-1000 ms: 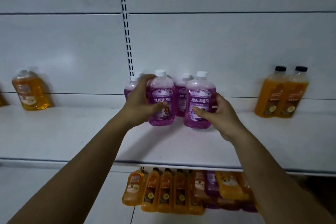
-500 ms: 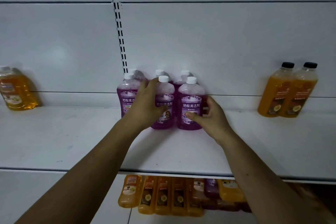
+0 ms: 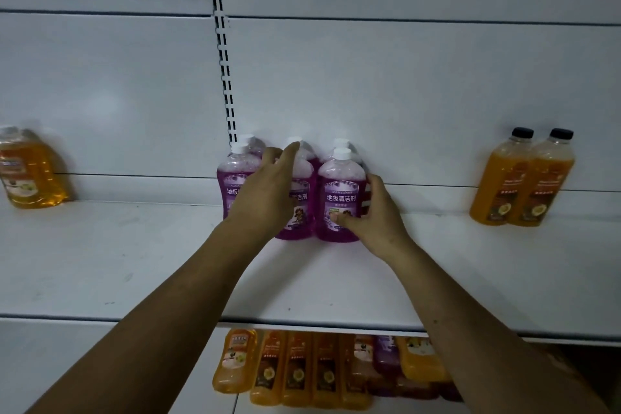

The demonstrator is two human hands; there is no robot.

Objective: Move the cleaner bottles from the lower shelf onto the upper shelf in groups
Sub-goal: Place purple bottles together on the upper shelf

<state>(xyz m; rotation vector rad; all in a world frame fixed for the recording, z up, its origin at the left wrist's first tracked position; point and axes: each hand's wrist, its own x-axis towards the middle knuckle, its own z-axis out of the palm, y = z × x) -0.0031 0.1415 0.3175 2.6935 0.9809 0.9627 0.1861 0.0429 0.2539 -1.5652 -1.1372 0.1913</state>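
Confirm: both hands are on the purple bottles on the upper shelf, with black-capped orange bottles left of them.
Wrong side. The head view shows the black-capped orange bottles right of the purple bottles. Left hand and right hand are on those, on the upper shelf.

This is looking like a shop: white shelving (image 3: 134, 262) with a slotted upright (image 3: 221, 60) is carrying grouped identical purple cleaner bottles (image 3: 341, 191), orange bottles (image 3: 521, 178) standing to the right.
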